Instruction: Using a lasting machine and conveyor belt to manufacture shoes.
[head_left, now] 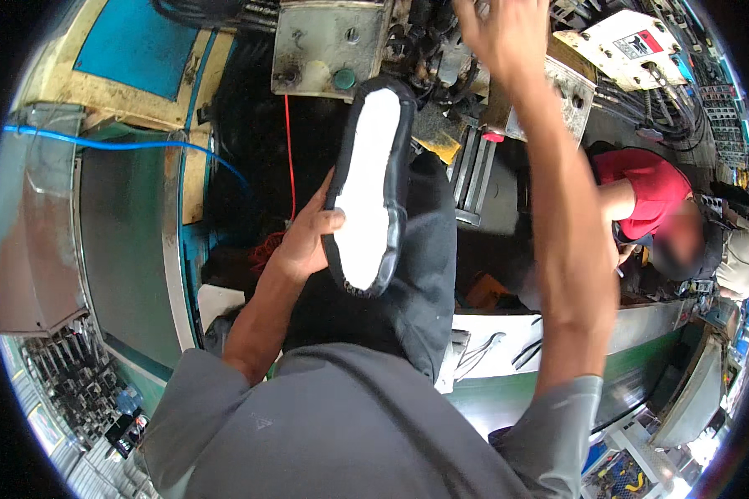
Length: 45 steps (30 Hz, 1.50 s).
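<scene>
My left hand [308, 237] is closed around the lower left side of a black shoe upper [399, 179], its thumb pressed on the edge of the sole side. The shoe is held sole side up above my lap, and a long white insole board [366, 187] covers its middle. Black material wraps over the rim, with a gathered edge at the near end. Raised at the top edge of the view, in front of the machine, is my right hand [512, 33]. It is apart from the shoe and slightly blurred; one digit stretches out to the side, while the other fingertips are cut off.
A machine with a grey control box [329, 50] and green button stands ahead. Blue hose [125, 142] and red cord [290, 158] run on the left, by a green-grey panel [129, 241]. At right, a person in a red shirt [653, 187] bends beside a bench holding tools [483, 349].
</scene>
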Available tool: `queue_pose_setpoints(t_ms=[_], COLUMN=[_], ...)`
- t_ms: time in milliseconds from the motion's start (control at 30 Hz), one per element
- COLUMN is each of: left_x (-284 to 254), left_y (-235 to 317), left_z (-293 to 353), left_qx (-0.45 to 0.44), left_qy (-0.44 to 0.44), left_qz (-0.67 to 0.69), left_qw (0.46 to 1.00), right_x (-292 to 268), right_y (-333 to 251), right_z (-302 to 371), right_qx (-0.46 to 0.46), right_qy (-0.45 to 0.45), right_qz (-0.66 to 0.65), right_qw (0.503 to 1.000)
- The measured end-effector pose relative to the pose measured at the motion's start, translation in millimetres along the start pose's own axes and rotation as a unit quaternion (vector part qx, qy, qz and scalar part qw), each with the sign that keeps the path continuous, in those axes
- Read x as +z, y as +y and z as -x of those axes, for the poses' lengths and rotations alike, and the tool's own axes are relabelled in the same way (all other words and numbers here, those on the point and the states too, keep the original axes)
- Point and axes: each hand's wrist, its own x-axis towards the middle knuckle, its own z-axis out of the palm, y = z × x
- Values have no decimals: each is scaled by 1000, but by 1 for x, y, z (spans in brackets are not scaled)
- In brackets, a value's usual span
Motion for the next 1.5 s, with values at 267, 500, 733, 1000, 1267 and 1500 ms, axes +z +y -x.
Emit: queue_pose_setpoints(t_ms=[267,500,733,1000,1267,1500], left_x=[-7,6,-62,-264,-294,-137], left_y=[-24,-46,-25,154,217,28], left_z=[49,102,153,217,105,-3], left_qx=[85,146,104,299,126,66], left_qy=[50,60,173,532,379,129], left_qz=[-122,-164,49,-405,-509,-515], left_qw=[988,974,978,681,762,845], right_x=[-111,-108,-163,-198,-198,-246], right_y=[-234,-271,-242,-210,-210,-152], right_z=[221,263,271,362,350,473], right_qx=[572,521,561,664,632,644], right_qy=[-212,-187,-238,-126,-115,-69], right_qz=[-636,-635,-643,-556,-532,-363], right_qw=[473,538,464,483,552,670])
